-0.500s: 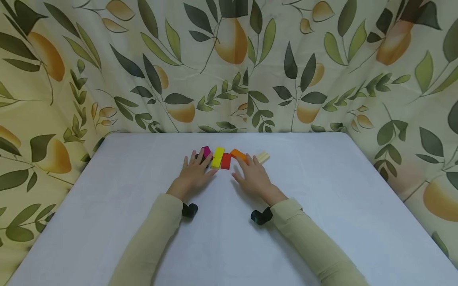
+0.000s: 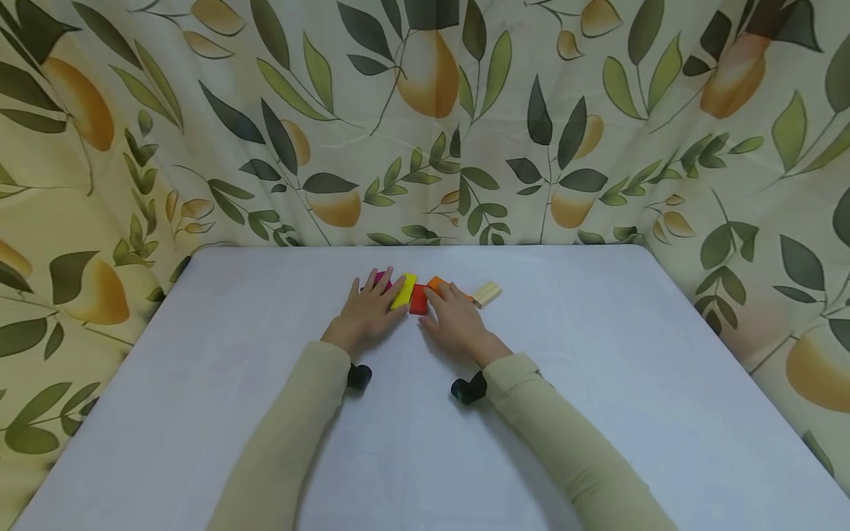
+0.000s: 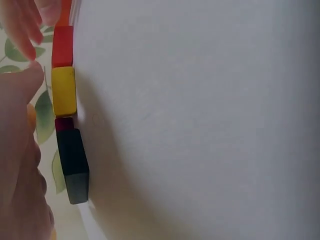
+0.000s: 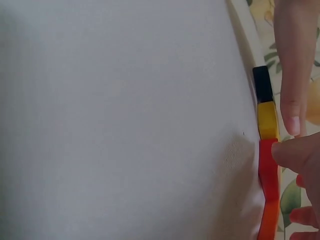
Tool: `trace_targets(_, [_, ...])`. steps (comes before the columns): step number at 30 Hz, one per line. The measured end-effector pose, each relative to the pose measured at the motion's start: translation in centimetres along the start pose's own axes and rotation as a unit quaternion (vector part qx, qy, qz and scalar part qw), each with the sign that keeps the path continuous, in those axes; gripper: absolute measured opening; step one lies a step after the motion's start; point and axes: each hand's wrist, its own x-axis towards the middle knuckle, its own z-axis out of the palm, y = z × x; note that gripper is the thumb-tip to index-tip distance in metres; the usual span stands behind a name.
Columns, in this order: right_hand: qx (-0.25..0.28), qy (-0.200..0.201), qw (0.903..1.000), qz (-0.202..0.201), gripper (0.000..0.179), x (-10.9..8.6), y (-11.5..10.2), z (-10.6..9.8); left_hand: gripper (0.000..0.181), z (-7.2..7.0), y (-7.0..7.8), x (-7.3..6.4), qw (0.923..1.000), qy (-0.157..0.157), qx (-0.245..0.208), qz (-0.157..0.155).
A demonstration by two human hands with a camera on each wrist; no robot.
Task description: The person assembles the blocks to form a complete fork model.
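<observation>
A row of small painted blocks lies on the white table. My left hand (image 2: 364, 313) spreads its fingers low over the magenta block (image 2: 381, 279) and the yellow block (image 2: 402, 295), palm down. A dark block (image 3: 74, 155) at the row's left end shows in the left wrist view, mostly hidden by this hand in the head view. My right hand (image 2: 458, 321) extends its fingers over the orange block (image 2: 434, 282), thumb close by the red block (image 2: 418, 299). Neither hand grips a block.
A plain wooden block (image 2: 487, 294) lies at the row's right end, beside the right hand. Leaf-and-fruit patterned cloth (image 2: 425, 184) hangs behind the white table (image 2: 199, 413) and along both sides. Each wrist carries a small black camera (image 2: 469, 389).
Both hands have shifted inward and a little closer together, the left now overlapping the yellow block and the right more of the orange one. The plain wooden block shows more fully.
</observation>
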Motion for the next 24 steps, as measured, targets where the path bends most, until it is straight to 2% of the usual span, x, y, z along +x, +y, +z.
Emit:
trace_targets(5, [-0.01, 0.005, 0.9998, -0.014, 0.058, 0.6, 0.0, 0.1, 0.062, -0.5, -0.1, 0.7, 0.9998, 0.002, -0.001, 0.018])
trace_targets(11, [0.001, -0.01, 0.9996, -0.025, 0.057, 1.3, -0.1, 0.5, 0.059, -0.3, -0.2, 1.4, 0.9984, -0.02, -0.009, 0.052])
trace_targets(15, [0.019, -0.003, 0.9985, -0.051, 0.05, 1.5, -0.1, 0.7, 0.056, 0.0, 0.0, 1.7, 0.9967, -0.031, -0.01, 0.074])
trace_targets(18, [0.01, 0.002, 0.9965, -0.083, 0.04, 1.6, -0.1, 0.7, 0.053, 0.1, 0.1, 1.9, 0.9958, -0.032, 0.003, 0.085])
trace_targets(24, [-0.008, -0.019, 0.9939, -0.108, 0.027, 2.2, -0.4, -0.1, 0.052, -0.1, 0.0, 2.2, 0.9958, -0.038, 0.02, 0.081])
